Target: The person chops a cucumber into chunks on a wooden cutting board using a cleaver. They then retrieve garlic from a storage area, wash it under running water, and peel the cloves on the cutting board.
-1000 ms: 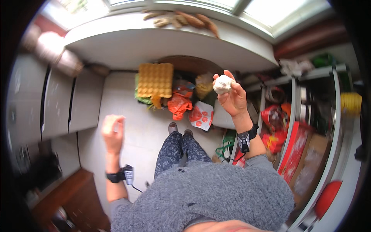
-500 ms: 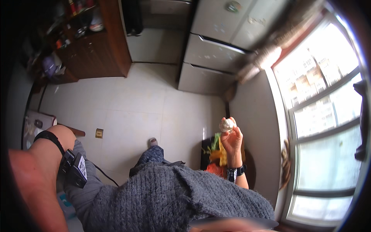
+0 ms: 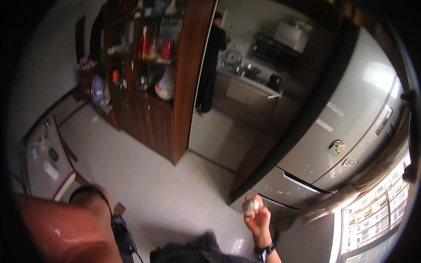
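Note:
A whitish garlic bulb [image 3: 250, 207] is pinched in the fingertips of my right hand [image 3: 258, 220], which is raised in front of the fridge. The wrist below it wears a dark band. My left arm [image 3: 66, 228] fills the lower left, bent close to the camera, with a black strap [image 3: 94, 190] around it. My left hand lies outside the picture. Beside that arm hangs a small black device [image 3: 123, 234] with a cable.
A grey fridge [image 3: 302, 164] stands at the right, beside a bright window [image 3: 372, 219]. A brown cabinet [image 3: 149, 127] with shelves stands left of a kitchen doorway. A person in dark clothes [image 3: 210, 65] stands in the kitchen. A table [image 3: 35, 168] with small items is at the left.
My view has lifted and turned, bringing the kitchen, the person there and more of the cabinet into sight. The garlic bulb stays in my right hand, now lower in the picture.

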Demonstrator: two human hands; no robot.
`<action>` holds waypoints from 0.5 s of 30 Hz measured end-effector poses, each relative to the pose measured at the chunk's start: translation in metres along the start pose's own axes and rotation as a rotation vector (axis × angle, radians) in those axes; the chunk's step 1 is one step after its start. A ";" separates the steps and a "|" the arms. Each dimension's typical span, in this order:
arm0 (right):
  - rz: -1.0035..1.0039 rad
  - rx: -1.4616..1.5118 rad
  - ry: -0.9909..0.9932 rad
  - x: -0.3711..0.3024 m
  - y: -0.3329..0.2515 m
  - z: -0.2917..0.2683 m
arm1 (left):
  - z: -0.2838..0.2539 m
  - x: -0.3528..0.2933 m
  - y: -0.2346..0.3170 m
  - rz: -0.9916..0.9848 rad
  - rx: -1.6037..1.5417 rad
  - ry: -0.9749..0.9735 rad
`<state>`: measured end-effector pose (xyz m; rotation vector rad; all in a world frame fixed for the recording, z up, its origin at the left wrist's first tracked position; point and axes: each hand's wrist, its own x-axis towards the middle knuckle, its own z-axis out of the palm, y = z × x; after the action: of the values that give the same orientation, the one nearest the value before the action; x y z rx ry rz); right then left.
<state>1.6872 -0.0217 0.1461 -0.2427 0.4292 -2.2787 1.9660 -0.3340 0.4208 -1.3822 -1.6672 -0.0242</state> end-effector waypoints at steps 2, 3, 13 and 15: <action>0.007 0.102 0.097 0.027 -0.027 -0.025 | 0.028 -0.013 -0.018 -0.029 0.003 0.022; 0.001 0.129 0.132 0.046 -0.041 -0.038 | 0.042 -0.017 -0.031 -0.017 0.009 0.024; -0.006 0.155 0.059 0.336 -0.231 -0.087 | 0.157 -0.043 -0.253 -0.069 -0.023 0.045; -0.047 0.192 0.009 0.402 -0.258 -0.094 | 0.184 -0.063 -0.313 -0.056 -0.040 0.073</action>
<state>1.2146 -0.1344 0.1731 -0.1469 0.2082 -2.3495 1.6031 -0.3960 0.4383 -1.3481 -1.6522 -0.1392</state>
